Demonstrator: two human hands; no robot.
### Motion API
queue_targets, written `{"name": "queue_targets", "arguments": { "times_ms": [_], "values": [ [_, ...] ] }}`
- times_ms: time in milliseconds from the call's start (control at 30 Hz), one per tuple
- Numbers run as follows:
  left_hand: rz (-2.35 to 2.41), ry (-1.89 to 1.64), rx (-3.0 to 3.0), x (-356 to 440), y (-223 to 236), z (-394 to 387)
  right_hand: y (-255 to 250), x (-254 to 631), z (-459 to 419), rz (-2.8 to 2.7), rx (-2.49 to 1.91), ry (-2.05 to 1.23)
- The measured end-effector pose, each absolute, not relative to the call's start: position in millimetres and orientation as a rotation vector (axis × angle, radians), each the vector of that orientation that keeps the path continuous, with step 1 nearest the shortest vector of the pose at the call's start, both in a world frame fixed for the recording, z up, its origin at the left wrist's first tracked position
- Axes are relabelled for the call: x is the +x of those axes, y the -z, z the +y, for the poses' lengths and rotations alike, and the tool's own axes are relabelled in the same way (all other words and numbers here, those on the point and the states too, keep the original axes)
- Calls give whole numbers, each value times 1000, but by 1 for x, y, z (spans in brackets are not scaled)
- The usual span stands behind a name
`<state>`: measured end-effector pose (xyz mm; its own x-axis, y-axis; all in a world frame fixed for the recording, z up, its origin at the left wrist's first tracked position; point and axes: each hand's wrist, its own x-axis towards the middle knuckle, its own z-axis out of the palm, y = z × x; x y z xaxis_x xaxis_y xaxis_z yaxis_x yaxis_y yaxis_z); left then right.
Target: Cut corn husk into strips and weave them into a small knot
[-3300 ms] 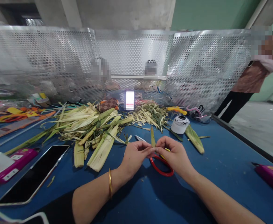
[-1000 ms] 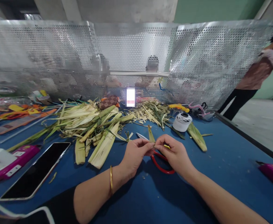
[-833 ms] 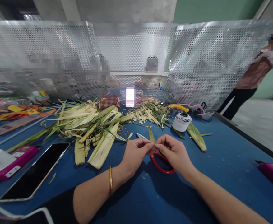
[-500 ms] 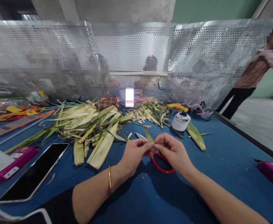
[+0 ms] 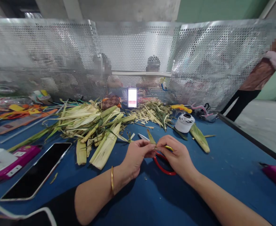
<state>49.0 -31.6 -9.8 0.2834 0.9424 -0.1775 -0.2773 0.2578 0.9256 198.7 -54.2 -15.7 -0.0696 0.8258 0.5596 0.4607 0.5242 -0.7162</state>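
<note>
A small piece of green corn husk sticks up from between my fingertips, its pointed end leaning left. My left hand pinches its lower end from the left, and my right hand pinches it from the right. The fingertips of both hands meet, and the husk's lower part is hidden among them. On the table below lie scissors with red handles; the blades are partly covered by my hands. A larger green husk lies to the right, next to a spool of white thread.
A big heap of corn husks spreads at the left, with shredded strips behind. A phone and a purple power strip lie at the left. A perforated metal screen closes the back. A person stands at the right.
Both hands stay together at nearly the same spot. The husk's tip, upright at first, now leans further left. The person at the right has shifted slightly in view.
</note>
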Motion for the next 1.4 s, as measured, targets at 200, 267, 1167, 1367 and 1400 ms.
{"name": "queue_targets", "arguments": {
  "times_ms": [200,267,1167,1367,1400],
  "values": [
    [915,-1089,1196,51,7,-31,15,197,-54,-1515,-1244,-677],
    [918,-1098,1262,52,7,-31,14,197,-54,-1469,-1268,-731],
    [906,-948,1009,50,7,-28,16,196,-57,-1681,-1118,-477],
    [880,-949,970,49,9,-30,15,198,-56,-1696,-1149,-391],
    [879,-964,965,49,10,-30,15,198,-56,-1689,-1164,-402]
  ]
}}
